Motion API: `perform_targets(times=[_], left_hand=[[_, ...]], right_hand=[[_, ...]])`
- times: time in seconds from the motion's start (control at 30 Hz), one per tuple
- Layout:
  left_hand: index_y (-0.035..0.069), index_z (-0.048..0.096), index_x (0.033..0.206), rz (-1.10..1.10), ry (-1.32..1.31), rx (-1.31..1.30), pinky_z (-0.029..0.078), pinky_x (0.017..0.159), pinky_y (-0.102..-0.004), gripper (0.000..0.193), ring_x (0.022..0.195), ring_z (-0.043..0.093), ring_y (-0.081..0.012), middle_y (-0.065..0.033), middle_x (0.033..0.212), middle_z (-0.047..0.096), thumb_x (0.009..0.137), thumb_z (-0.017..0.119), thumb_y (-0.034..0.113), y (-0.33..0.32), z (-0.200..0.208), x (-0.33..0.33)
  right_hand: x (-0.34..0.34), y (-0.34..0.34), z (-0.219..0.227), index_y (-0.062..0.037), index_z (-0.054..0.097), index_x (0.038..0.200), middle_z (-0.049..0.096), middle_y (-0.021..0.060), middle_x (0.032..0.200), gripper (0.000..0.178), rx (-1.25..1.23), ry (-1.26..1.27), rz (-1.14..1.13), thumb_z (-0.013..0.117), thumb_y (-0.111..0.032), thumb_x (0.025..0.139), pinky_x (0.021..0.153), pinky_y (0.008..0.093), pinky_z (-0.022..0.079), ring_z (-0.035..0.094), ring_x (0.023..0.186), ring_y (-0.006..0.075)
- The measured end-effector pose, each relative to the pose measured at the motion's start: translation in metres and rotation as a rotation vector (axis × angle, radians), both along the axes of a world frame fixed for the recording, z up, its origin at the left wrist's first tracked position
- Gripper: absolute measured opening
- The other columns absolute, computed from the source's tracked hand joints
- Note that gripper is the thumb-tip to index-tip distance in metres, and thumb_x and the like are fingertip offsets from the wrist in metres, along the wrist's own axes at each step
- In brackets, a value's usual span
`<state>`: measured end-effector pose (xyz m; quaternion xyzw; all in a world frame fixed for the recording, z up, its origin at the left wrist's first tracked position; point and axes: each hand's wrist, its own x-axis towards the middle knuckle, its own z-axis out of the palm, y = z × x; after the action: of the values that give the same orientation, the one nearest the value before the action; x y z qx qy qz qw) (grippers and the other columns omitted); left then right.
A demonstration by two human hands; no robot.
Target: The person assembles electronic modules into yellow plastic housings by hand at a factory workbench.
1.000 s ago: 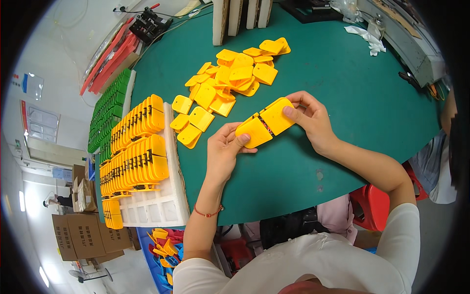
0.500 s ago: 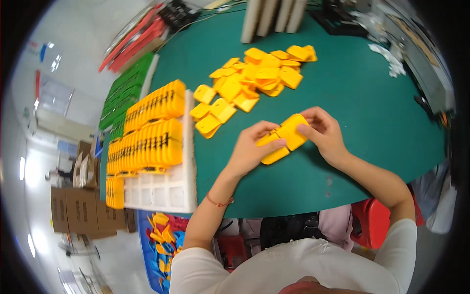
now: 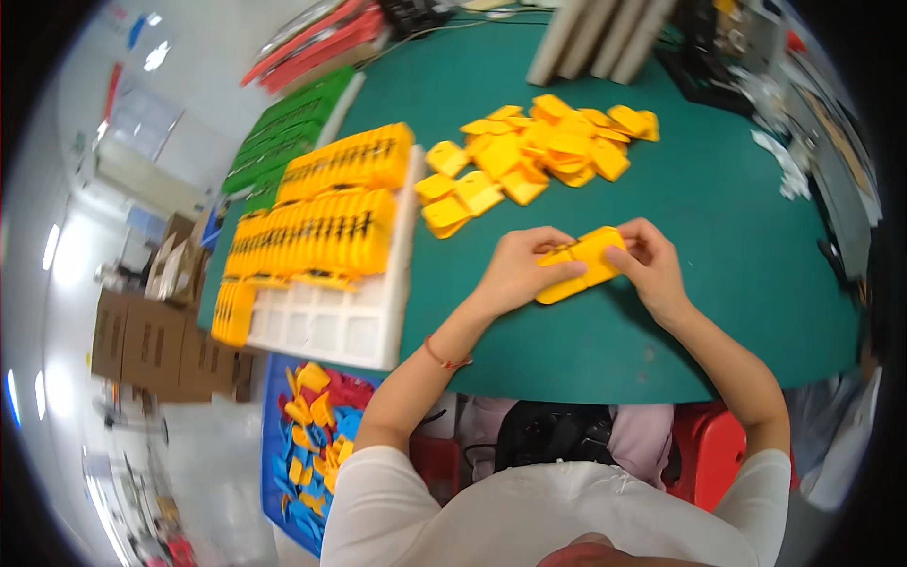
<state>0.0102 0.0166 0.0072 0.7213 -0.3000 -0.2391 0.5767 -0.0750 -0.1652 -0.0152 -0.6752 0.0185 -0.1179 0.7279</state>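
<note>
Tabletop [image 3: 567, 359], wide and green, is spreading out beneath the fingers. Off to their left, a white tray [image 3: 404, 255] is carrying upright yellow pieces [image 3: 307, 231]; farther down on that same side, a blue bin [image 3: 274, 397] is holding loose coloured parts [image 3: 316, 435]. Pale boards [image 3: 588, 40] are leaning well beyond the fingertips, and a yellow pile [image 3: 501, 156] is lying nearer, ahead of them. The left hand [image 3: 521, 274] is pinching one end of a yellow block [image 3: 597, 253], the right hand [image 3: 658, 274] the other, thumbs and fingers closing down to just the block's thickness. Since a second ago, the dark gap across its middle is narrowing to a thin seam [image 3: 573, 251], the left thumb lying by it, so the halves seem to be coming together.

I'm counting one tabletop, one tray with two long yellow rows and a short one, one bin, four boards, two hands, one held block; pile and bin contents are overlapping too much for counting.
</note>
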Motion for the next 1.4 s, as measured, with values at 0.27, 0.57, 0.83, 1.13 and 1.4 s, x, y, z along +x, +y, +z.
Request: perform_targets(times=[0.27,0.57,0.83,1.13,1.4], left_hand=[[0.003,0.059,0.085,0.23,-0.723,0.222,0.046,0.066,-0.0292,0.031,0.071,0.059,-0.0233,-0.0108,0.078,0.06,0.062,0.073,0.018,0.1,0.1,-0.021],[0.004,0.062,0.079,1.271,-0.873,1.079,0.046,0.064,-0.0346,0.033,0.069,0.057,-0.0274,-0.0106,0.073,0.061,0.057,0.075,0.024,0.346,0.104,0.007],[0.01,0.065,0.071,1.438,-0.917,1.084,0.034,0.089,-0.0395,0.029,0.1,0.044,-0.0295,-0.0082,0.095,0.054,0.051,0.078,0.028,0.376,0.05,0.031],[0.011,0.061,0.098,1.417,-1.095,1.132,0.033,0.092,-0.0435,0.049,0.11,0.038,-0.0331,-0.0129,0.11,0.048,0.058,0.076,0.034,0.38,0.037,0.041],[0.001,0.041,0.122,1.425,-0.238,-0.69,0.043,0.088,-0.0345,0.055,0.106,0.05,-0.0265,-0.0127,0.123,0.046,0.092,0.028,0.046,0.446,0.004,0.06]], right_hand=[[-0.012,0.0,0.008,0.0013,0.037,0.121,0.048,0.0121,0.111,0.048,0.098,-0.08,0.285,0.042,-0.034,0.09,0.077,0.0262,0.043,0.052,0.093,0.0158],[-0.006,-0.002,0.012,-0.0005,0.04,0.117,0.049,0.0097,0.105,0.039,0.149,-0.057,0.218,0.041,-0.03,0.091,0.073,0.0242,0.043,0.052,0.087,0.0126],[-0.009,0.0,0.012,-0.0016,0.042,0.115,0.049,0.0098,0.105,0.034,0.146,-0.012,0.188,0.042,-0.025,0.09,0.071,0.025,0.043,0.052,0.086,0.0127],[-0.008,-0.002,0.012,-0.0017,0.042,0.117,0.049,0.0099,0.105,0.037,0.115,-0.001,0.18,0.044,-0.025,0.088,0.071,0.0257,0.044,0.052,0.086,0.0132],[-0.008,0.004,0.013,-0.0027,0.037,0.127,0.049,0.01,0.11,0.046,0.149,-0.018,0.237,0.044,-0.024,0.087,0.071,0.0259,0.044,0.052,0.086,0.0129]])
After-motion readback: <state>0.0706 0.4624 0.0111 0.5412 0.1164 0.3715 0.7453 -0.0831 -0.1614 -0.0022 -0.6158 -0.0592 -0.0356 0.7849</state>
